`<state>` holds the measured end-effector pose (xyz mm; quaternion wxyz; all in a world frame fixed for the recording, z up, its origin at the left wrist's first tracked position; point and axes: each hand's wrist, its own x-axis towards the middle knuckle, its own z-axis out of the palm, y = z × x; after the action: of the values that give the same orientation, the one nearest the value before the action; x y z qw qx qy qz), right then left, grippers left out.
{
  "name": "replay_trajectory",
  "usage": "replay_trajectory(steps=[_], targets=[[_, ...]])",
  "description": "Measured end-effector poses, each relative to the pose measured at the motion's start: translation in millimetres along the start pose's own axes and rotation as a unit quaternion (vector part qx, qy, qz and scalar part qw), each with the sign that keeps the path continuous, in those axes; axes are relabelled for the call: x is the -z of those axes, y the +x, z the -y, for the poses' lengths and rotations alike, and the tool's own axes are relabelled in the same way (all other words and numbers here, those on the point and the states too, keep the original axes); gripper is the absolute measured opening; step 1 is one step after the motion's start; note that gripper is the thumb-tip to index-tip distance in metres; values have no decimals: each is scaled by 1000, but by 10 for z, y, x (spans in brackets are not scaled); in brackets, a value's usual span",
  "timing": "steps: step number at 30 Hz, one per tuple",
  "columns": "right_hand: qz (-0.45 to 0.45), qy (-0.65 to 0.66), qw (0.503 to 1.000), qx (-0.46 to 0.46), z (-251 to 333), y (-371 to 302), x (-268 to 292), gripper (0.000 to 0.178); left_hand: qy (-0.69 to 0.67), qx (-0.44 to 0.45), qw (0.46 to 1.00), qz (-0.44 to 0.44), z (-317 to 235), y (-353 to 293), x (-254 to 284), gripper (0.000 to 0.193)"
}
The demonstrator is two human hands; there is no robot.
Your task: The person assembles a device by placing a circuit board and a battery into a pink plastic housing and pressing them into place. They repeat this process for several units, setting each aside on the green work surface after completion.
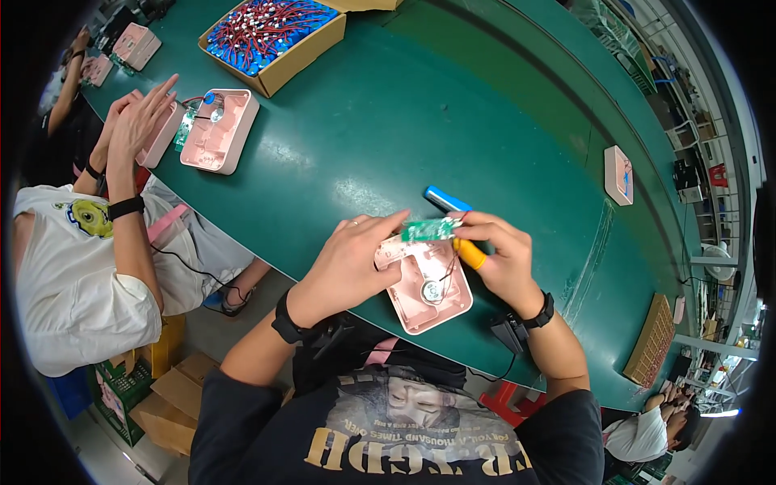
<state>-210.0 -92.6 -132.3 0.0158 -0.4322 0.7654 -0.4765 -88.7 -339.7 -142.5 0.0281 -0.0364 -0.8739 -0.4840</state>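
Observation:
My left hand (pixel 347 263) pinches one end of a small green circuit board (pixel 427 230), held just over the far edge of an open pink plastic housing (pixel 446 314). At the board's other end, the fingers of my right hand (pixel 508 257) close around the edge with white connectors and thin wires. Something yellow (pixel 471 254) shows at my right thumb; whether it is a finger cover or a handle, I cannot tell. Inside the housing sits a round metal part (pixel 433 291) with dark wires. Just beyond my hands a blue cylindrical battery (pixel 447 200) lies on the green table (pixel 356 137).
An open carton (pixel 303 61) of blue batteries with red wires stands at the far left. Nearby, a co-worker's hands (pixel 133 121) rest by another pink housing (pixel 220 133). A further housing (pixel 619 175) and a brown tray (pixel 649 343) are on the right.

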Motion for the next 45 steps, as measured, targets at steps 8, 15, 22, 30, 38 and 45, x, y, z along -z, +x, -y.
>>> replay_trajectory(steps=[8, 15, 22, 30, 38, 45], targets=[[84, -72, 993, 32, 93, 95, -61, 21, -68, -40, 996, -48, 56, 11, -39, 46], [110, -141, 984, 9, 275, 189, -10, 21, 13, -102, 992, -76, 92, 0, -36, 33], [128, -163, 978, 9, 322, 236, -48, 21, 47, -135, 986, -90, 94, 44, -13, 22], [123, -198, 972, -5, 332, 205, -82, 26, 62, -128, 987, -80, 114, 49, -5, 22], [172, -283, 943, 12, 431, 260, -55, 26, 157, -155, 973, -62, 52, 30, 10, 18], [216, -329, 919, 0, 482, 323, -89, 18, 179, -150, 971, -45, 35, 31, 9, 16]])
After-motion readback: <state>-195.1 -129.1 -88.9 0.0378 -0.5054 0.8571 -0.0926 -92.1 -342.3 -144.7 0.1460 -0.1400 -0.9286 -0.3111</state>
